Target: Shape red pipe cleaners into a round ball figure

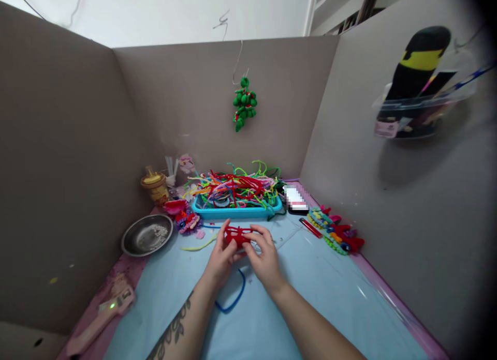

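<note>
Both hands meet over the middle of the blue table surface, holding a small red piece that looks bent from fuzzy pipe cleaners point(237, 237). My left hand point(222, 256) is closed around its left side, thumb at the lower edge. On the right side, the fingers and thumb of my right hand point(265, 254) pinch it. The lower part of the piece is partly covered by the fingers. A blue pipe cleaner point(244, 284) lies curved on the table below the hands. To the left of them rests a pale yellow pipe cleaner point(197, 248).
Behind the hands stands a blue tray point(236, 214) heaped with colourful pipe cleaners. A metal bowl point(128, 242) and a pink glue gun point(97, 326) are at left. On the right lie a phone point(295, 198), a red cutter point(311, 228) and finished colourful pieces point(336, 233). Grey partitions enclose the table.
</note>
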`<state>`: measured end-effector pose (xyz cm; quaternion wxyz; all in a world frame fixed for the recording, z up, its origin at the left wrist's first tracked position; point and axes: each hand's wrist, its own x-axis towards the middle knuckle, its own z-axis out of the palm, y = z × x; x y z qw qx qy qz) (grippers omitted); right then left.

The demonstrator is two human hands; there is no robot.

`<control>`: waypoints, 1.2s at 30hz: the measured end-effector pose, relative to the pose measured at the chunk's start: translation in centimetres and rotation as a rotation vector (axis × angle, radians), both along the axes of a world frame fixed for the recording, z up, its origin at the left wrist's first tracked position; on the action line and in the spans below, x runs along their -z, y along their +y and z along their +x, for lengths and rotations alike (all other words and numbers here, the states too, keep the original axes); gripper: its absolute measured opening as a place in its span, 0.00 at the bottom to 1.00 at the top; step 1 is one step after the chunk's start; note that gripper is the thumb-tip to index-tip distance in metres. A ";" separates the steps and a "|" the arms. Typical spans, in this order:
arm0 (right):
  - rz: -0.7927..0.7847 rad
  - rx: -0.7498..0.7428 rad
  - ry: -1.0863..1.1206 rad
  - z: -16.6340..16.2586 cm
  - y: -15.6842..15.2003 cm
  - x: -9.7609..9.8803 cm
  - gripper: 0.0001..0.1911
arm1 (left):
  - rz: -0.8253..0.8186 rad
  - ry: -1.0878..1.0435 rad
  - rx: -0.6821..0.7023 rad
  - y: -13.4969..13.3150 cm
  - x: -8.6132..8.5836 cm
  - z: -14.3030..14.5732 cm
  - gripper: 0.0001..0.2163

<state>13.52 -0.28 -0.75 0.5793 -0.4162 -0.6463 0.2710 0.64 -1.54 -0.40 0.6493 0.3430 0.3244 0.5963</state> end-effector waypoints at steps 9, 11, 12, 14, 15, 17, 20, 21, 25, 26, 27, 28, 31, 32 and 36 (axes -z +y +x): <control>0.035 -0.017 -0.041 0.0 -0.1 0.2 0.08 | -0.025 0.020 -0.040 0.1 0.1 0.1 0.33; 0.032 -0.026 -0.044 0.1 -0.1 0.3 0.08 | -0.021 0.026 -0.033 0.0 0.0 0.1 0.33; 0.028 -0.030 -0.041 0.1 -0.1 0.4 0.08 | -0.021 0.024 -0.030 0.0 0.0 0.1 0.34; 0.016 -0.039 -0.033 0.1 -0.2 0.4 0.07 | -0.025 0.015 -0.028 -0.1 -0.1 0.1 0.35; 0.012 -0.043 -0.029 0.1 -0.2 0.3 0.07 | -0.026 0.011 -0.026 -0.1 -0.2 0.1 0.35; 0.011 -0.040 -0.008 0.1 -0.2 0.2 0.08 | -0.028 0.025 -0.028 0.0 -0.2 0.1 0.36; 0.012 -0.005 0.057 0.4 0.2 -0.1 0.12 | -0.020 0.122 -0.060 0.2 -0.1 -0.1 0.36; -0.003 -0.005 0.075 0.5 0.4 -0.1 0.13 | -0.002 0.163 -0.074 0.3 0.0 -0.2 0.36; -0.123 -0.131 0.099 1.0 1.5 -0.1 0.10 | 0.124 0.291 -0.081 0.6 0.2 -0.7 0.31; -0.152 -0.171 0.114 1.1 1.8 0.0 0.11 | 0.144 0.319 -0.070 0.6 0.2 -0.9 0.30; -0.177 -0.204 0.136 1.2 2.0 0.1 0.12 | 0.148 0.348 -0.055 0.7 0.2 -1.1 0.29; -0.201 -0.228 0.163 1.3 2.2 0.2 0.13 | 0.137 0.374 -0.044 0.8 0.2 -1.2 0.28; -0.263 -0.263 0.229 1.6 2.6 0.6 0.14 | 0.042 0.438 -0.151 1.2 0.0 -1.8 0.25; -0.286 -0.270 0.237 1.7 2.7 0.6 0.15 | 0.018 0.462 -0.237 1.4 -0.1 -2.1 0.22; -0.367 -0.352 0.240 1.8 2.7 0.7 0.17 | 0.111 0.564 -0.399 1.8 -0.6 -2.8 0.09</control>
